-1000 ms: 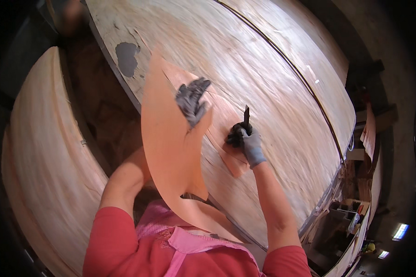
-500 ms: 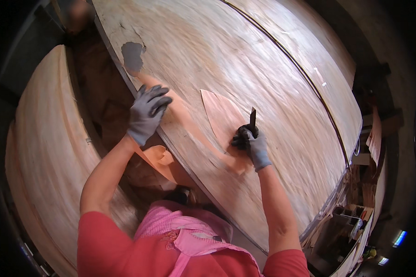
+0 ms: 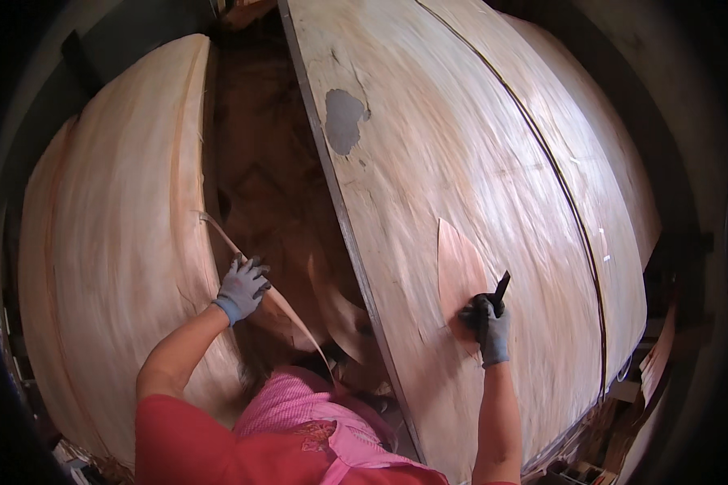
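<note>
My left hand (image 3: 243,289), in a grey glove with dark fingertips, is closed around a long, narrow strip of thin wood veneer (image 3: 289,314). It holds the strip over the gap, beside the edge of the left veneer stack (image 3: 121,226). My right hand (image 3: 493,327), gloved alike, grips a black utility knife (image 3: 502,288) with its tip pointing up and away. That hand rests over a pinkish, pointed veneer piece (image 3: 459,263), which lies on the large pale veneer sheet (image 3: 412,186) to the right. Part of the pinkish piece is hidden under the right hand.
Between the two veneer surfaces runs a dark gap (image 3: 255,153) with veneer scraps lying low in it. An irregular grey patch (image 3: 344,121) shows near the right sheet's edge. A dark curved line (image 3: 534,129) crosses that sheet. Loose veneer (image 3: 659,356) stands at the right.
My left hand has moved off the right sheet's edge to the left stack, carrying the strip off the sheet. The right hand keeps the knife by the pinkish piece. The view has shifted.
</note>
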The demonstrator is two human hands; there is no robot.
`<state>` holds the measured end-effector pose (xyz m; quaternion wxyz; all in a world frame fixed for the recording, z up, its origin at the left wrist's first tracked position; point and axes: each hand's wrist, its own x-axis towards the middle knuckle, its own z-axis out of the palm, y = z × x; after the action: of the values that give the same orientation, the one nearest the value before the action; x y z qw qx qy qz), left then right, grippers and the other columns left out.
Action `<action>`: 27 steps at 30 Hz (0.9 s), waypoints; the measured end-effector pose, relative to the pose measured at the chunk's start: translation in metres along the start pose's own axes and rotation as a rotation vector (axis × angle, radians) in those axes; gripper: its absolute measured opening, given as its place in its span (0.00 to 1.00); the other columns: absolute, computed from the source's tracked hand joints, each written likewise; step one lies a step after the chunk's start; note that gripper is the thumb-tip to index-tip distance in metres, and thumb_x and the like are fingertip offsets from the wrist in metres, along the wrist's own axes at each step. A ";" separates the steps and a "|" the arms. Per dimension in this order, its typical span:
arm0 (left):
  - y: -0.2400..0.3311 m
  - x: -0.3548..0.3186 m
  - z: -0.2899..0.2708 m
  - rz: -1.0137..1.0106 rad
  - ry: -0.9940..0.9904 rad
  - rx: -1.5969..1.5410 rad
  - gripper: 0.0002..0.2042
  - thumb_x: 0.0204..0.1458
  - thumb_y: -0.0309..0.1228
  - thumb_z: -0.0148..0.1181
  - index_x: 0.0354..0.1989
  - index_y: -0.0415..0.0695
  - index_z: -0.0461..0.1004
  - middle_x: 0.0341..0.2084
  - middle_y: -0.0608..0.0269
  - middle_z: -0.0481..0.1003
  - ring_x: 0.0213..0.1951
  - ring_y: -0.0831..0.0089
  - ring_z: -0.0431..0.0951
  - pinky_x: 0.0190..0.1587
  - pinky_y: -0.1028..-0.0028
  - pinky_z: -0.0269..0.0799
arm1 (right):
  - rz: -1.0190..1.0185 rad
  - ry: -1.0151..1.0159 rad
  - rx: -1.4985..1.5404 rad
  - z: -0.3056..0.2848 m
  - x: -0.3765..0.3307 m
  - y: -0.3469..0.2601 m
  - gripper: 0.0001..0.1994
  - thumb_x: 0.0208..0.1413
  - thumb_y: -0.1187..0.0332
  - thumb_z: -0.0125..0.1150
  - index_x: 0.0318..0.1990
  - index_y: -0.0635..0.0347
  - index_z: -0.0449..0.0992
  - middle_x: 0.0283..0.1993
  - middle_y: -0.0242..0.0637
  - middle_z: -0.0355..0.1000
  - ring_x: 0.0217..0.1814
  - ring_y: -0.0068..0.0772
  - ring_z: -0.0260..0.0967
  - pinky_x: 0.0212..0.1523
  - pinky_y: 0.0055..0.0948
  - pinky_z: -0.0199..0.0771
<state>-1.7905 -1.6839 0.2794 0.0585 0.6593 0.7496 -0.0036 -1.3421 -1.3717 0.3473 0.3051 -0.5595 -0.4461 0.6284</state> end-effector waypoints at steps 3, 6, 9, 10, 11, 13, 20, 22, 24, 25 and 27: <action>-0.002 0.005 0.013 -0.128 -0.007 0.062 0.18 0.52 0.37 0.55 0.53 0.53 0.72 0.59 0.62 0.70 0.65 0.56 0.61 0.68 0.44 0.48 | -0.021 -0.001 0.051 0.001 0.003 0.001 0.03 0.60 0.76 0.54 0.37 0.64 0.74 0.27 0.36 0.74 0.23 0.32 0.74 0.27 0.31 0.81; 0.013 0.008 0.001 -0.271 -0.182 0.001 0.34 0.52 0.37 0.55 0.70 0.53 0.56 0.63 0.57 0.66 0.65 0.53 0.61 0.68 0.48 0.50 | -0.035 -0.031 0.043 -0.007 0.005 0.007 0.04 0.60 0.75 0.55 0.37 0.64 0.75 0.27 0.36 0.74 0.24 0.31 0.75 0.27 0.30 0.81; 0.013 -0.009 0.020 -0.442 -0.106 -0.358 0.21 0.52 0.35 0.53 0.57 0.51 0.69 0.43 0.51 0.78 0.42 0.48 0.78 0.44 0.53 0.74 | -0.035 -0.040 0.024 -0.005 0.002 0.001 0.04 0.61 0.74 0.55 0.36 0.64 0.75 0.27 0.35 0.75 0.24 0.31 0.75 0.27 0.30 0.81; 0.016 -0.012 0.015 -0.469 -0.167 -0.403 0.20 0.52 0.35 0.53 0.55 0.50 0.70 0.42 0.50 0.78 0.42 0.48 0.78 0.44 0.52 0.74 | -0.032 -0.031 0.040 -0.006 0.004 0.002 0.04 0.61 0.74 0.54 0.36 0.64 0.75 0.27 0.36 0.75 0.24 0.31 0.75 0.27 0.30 0.81; 0.016 -0.024 0.022 -0.474 -0.182 -0.382 0.19 0.53 0.37 0.52 0.54 0.51 0.71 0.42 0.51 0.78 0.41 0.48 0.79 0.44 0.51 0.74 | -0.027 -0.031 0.059 -0.006 0.004 0.002 0.04 0.61 0.75 0.54 0.37 0.64 0.75 0.27 0.36 0.75 0.24 0.31 0.75 0.26 0.30 0.81; 0.013 -0.048 0.046 -0.480 -0.352 -0.347 0.19 0.54 0.39 0.51 0.54 0.50 0.71 0.42 0.51 0.78 0.41 0.48 0.79 0.45 0.52 0.74 | -0.022 -0.033 0.044 0.001 0.003 -0.004 0.04 0.61 0.75 0.54 0.37 0.64 0.75 0.27 0.36 0.74 0.23 0.31 0.75 0.26 0.30 0.81; 0.035 -0.099 0.088 -0.517 -0.436 -0.562 0.17 0.54 0.40 0.53 0.48 0.47 0.75 0.43 0.48 0.79 0.45 0.47 0.78 0.49 0.54 0.74 | 0.012 -0.083 0.066 -0.005 0.004 0.000 0.06 0.61 0.68 0.59 0.39 0.62 0.75 0.28 0.36 0.74 0.25 0.30 0.73 0.27 0.28 0.78; 0.040 -0.099 0.091 -0.541 -0.505 -0.618 0.17 0.53 0.39 0.55 0.50 0.47 0.75 0.44 0.48 0.78 0.46 0.47 0.78 0.49 0.55 0.74 | 0.052 -0.011 0.062 -0.003 0.001 -0.001 0.06 0.63 0.70 0.57 0.40 0.63 0.75 0.28 0.35 0.74 0.25 0.29 0.74 0.28 0.28 0.79; 0.039 -0.102 0.098 -0.566 -0.532 -0.662 0.17 0.53 0.38 0.56 0.50 0.45 0.74 0.43 0.47 0.78 0.46 0.46 0.77 0.47 0.56 0.73 | 0.038 -0.043 0.049 -0.002 -0.001 -0.006 0.05 0.64 0.71 0.56 0.42 0.64 0.74 0.30 0.35 0.74 0.25 0.29 0.74 0.28 0.28 0.79; 0.040 -0.110 0.105 -0.566 -0.521 -0.689 0.16 0.54 0.37 0.57 0.49 0.44 0.73 0.43 0.46 0.77 0.46 0.45 0.76 0.46 0.56 0.73 | 0.037 -0.052 0.047 -0.001 -0.002 -0.006 0.06 0.64 0.71 0.56 0.42 0.64 0.74 0.30 0.35 0.74 0.25 0.29 0.74 0.28 0.27 0.79; 0.042 -0.112 0.105 -0.598 -0.550 -0.690 0.17 0.53 0.38 0.58 0.50 0.45 0.73 0.44 0.48 0.78 0.47 0.47 0.76 0.48 0.57 0.73 | 0.039 -0.029 0.033 0.000 0.000 -0.007 0.05 0.64 0.71 0.55 0.42 0.63 0.74 0.29 0.34 0.73 0.25 0.28 0.73 0.28 0.27 0.79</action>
<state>-1.7260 -1.7979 0.1882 0.4627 0.3341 0.8194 0.0538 -1.3429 -1.3692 0.3537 0.2958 -0.5538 -0.4290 0.6494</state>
